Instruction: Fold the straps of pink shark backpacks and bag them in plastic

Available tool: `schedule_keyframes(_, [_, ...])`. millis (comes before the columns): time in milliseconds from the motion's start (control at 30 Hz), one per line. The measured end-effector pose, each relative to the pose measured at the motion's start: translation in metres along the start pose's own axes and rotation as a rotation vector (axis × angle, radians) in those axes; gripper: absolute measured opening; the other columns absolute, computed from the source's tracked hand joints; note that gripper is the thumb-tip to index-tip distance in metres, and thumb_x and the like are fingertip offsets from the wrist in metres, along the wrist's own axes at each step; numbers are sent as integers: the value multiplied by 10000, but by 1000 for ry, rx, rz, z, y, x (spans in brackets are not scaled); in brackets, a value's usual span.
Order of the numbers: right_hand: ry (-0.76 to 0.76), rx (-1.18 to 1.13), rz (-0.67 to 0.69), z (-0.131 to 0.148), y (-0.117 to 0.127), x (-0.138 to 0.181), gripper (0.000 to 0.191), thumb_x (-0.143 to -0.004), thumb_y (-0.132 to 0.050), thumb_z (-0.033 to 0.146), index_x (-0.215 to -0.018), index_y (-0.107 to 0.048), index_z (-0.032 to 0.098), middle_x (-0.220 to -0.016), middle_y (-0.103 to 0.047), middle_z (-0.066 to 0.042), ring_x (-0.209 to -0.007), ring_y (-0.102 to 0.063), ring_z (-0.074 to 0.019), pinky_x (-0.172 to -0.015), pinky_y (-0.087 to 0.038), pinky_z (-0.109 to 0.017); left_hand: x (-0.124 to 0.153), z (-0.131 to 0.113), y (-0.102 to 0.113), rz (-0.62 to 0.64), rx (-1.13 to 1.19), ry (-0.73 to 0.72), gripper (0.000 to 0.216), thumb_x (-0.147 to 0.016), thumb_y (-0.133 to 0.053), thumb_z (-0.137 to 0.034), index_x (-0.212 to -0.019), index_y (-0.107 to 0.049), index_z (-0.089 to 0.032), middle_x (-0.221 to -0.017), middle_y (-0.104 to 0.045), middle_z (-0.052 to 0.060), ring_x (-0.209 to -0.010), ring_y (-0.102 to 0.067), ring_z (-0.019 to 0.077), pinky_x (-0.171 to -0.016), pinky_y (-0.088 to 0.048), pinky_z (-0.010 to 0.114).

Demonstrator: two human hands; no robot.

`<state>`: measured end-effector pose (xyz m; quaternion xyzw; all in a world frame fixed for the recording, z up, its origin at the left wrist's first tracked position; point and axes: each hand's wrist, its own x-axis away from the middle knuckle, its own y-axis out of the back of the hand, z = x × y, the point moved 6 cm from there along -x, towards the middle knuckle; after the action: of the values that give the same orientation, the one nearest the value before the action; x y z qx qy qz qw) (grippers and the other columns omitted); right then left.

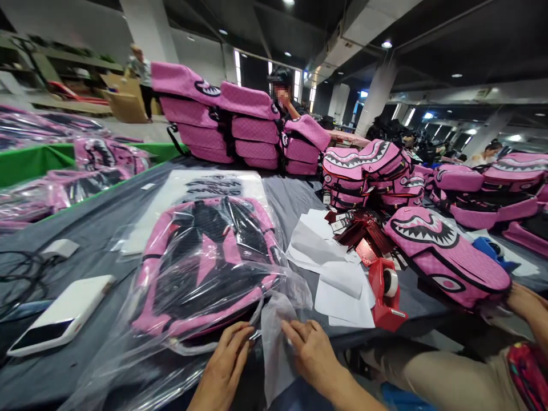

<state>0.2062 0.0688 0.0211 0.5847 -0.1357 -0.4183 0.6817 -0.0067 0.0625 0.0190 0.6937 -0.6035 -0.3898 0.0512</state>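
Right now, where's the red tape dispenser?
Head view, right of centre: the red tape dispenser sits between the white paper sheets and the pink shark-face backpack, beyond the right hand.

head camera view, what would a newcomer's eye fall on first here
Probably the pink-and-black backpack in a clear plastic bag, large on the grey cloth just beyond the left hand and right hand. Next, perhaps, the toothy shark-mouth backpack on the right, past the red tape dispenser. Behind them, stacked pink backpacks line the table's far side.
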Motion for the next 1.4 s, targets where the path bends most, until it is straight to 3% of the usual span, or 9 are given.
schedule_keyframes(133, [-52, -177, -141, 4, 25, 16, 587, -752, -494, -36, -1276, -591, 211, -1143, -723, -82, -1105, -671, -213, -983, -539, -354, -6, -21, 6, -11, -366, -310, 460, -1030, -358, -174, -1426, -543, -320, -1277, -682, 29, -1105, -713, 154, -1008, -569, 280])
schedule_keyframes(300, [-253, -171, -385, -1, 23, 0, 373, -925, -525, 125, -1290, -574, 187, -1147, -693, -125, -1073, -662, -249, -934, -573, -396, -30, -46, -19, 208, -600, -944, 412, -1060, -365, -223, -1364, -637, -281, -1363, -697, -20, -1366, -527, 156, -1303, -147, 357])
schedule_keyframes(400, [-475, -57, -433, -20, -5, -10, 203, -974, -567, 277, -1145, -638, 193, -1079, -704, -136, -1011, -674, -288, -876, -574, -433, -31, -37, -46, 441, -547, -1127, 294, -1034, -477, -262, -1181, -729, -221, -1233, -756, 15, -1339, -556, 173, -1255, -296, 375])
schedule_keyframes(833, [-827, -796, -324, -22, -56, 8, 587, -960, -425, 729, -716, -537, 207, -596, -515, 23, -582, -487, -143, -556, -384, -252, -40, -77, -15, 470, -244, -1216, 284, -960, -555, -98, -1218, -673, -107, -1127, -782, 116, -1115, -710, 203, -1149, -506, 389])
schedule_keyframes(1000, [-670, -884, -154, 3, -75, 19, 489, -944, -506, 602, -672, -583, 204, -596, -553, 11, -600, -512, -152, -538, -416, -236, -46, -86, -19, 568, -171, -1205, 256, -958, -540, -71, -1174, -667, -125, -1143, -780, 123, -1176, -699, 205, -1209, -437, 451])
schedule_keyframes(1100, [-422, -751, -43, 15, -44, 26, 259, -924, -602, 423, -780, -695, 229, -692, -670, 6, -649, -597, -174, -545, -461, -227, -51, -91, -10, 547, -161, -1212, 322, -968, -490, -38, -1247, -633, -112, -1241, -751, 147, -1286, -643, 197, -1191, -431, 376])
schedule_keyframes(1233, [-494, -135, -440, -10, 51, 16, 296, -975, -515, 240, -1192, -710, 191, -978, -728, -111, -854, -690, -236, -764, -577, -334, -53, -95, 1, 525, -179, -1206, 413, -970, -504, -45, -1368, -585, -119, -1219, -763, 131, -1243, -671, 194, -1165, -425, 346])
schedule_keyframes(1333, [-274, 75, -512, -8, 90, -39, 637, -905, -699, 372, -1494, -523, 206, -1345, -621, -194, -1230, -599, -329, -1031, -513, -488, -50, -90, 0, 533, -174, -1105, 530, -978, -507, -63, -1489, -506, -200, -1284, -740, 105, -1242, -672, 207, -1115, -483, 336])
schedule_keyframes(1400, [-167, 10, -444, -11, 96, -82, 556, -910, -721, 420, -1420, -604, 231, -1173, -707, -139, -1076, -665, -274, -928, -551, -384, -55, -78, -4, 541, -89, -877, 602, -985, -498, -81, -1539, -446, -309, -1339, -717, 53, -1209, -692, 192, -1060, -533, 287])
